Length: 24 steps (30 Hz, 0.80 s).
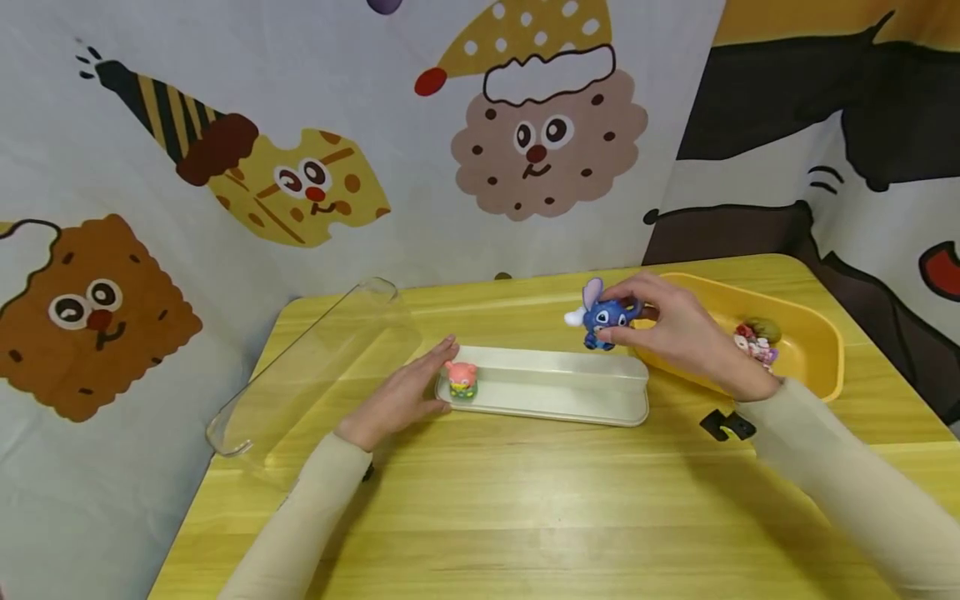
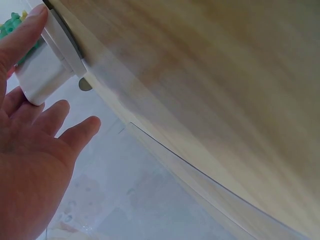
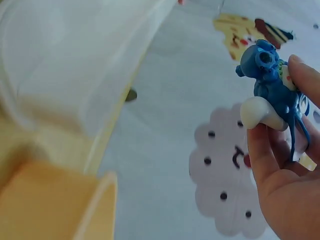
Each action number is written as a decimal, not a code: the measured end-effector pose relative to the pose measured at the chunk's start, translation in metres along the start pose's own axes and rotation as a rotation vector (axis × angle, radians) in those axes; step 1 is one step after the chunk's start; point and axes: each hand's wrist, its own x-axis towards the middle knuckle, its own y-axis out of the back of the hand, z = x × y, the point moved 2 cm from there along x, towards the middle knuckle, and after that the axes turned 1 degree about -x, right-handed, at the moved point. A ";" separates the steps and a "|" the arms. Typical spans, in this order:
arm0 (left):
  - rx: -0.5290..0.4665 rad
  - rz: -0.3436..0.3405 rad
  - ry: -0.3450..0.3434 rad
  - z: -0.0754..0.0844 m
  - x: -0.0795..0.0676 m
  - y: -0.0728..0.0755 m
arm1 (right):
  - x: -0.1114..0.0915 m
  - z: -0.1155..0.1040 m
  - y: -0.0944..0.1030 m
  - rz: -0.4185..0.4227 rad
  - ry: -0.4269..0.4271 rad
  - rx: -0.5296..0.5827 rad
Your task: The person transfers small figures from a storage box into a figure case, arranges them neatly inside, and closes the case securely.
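My right hand [image 1: 678, 329] pinches a blue toy figure [image 1: 606, 318] with large ears above the right end of a long white tray [image 1: 555, 392]. In the right wrist view, the toy figure [image 3: 277, 87] shows a rounded white part at its underside, with my thumb on one side and fingers beneath. My left hand [image 1: 401, 396] spans the tray's left end. In the left wrist view its thumb [image 2: 32, 22] lies over the rim and other fingers reach round the corner. A small pink and green toy figure [image 1: 462, 379] sits in the tray's left end.
To the right, a yellow bin [image 1: 821, 358] contains several small toys [image 1: 757, 340]. A clear plastic cover [image 1: 300, 375] lies at the left of the wooden table [image 1: 525, 517]. Behind the table hangs a printed cloth [image 1: 420, 100] with cartoon biscuits.
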 end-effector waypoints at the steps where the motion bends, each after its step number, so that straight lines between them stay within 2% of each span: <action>1: 0.002 0.003 0.000 0.000 0.000 0.000 | 0.000 -0.002 -0.005 0.000 0.009 -0.003; 11: -0.015 0.012 -0.013 0.001 -0.001 0.000 | 0.001 -0.017 -0.056 -0.031 0.094 0.066; 17: -0.012 0.010 -0.003 0.000 0.000 0.000 | 0.004 -0.025 -0.079 -0.041 0.171 0.046; 24: 0.031 0.026 -0.029 -0.001 0.001 0.000 | 0.007 -0.032 -0.100 -0.099 0.159 0.015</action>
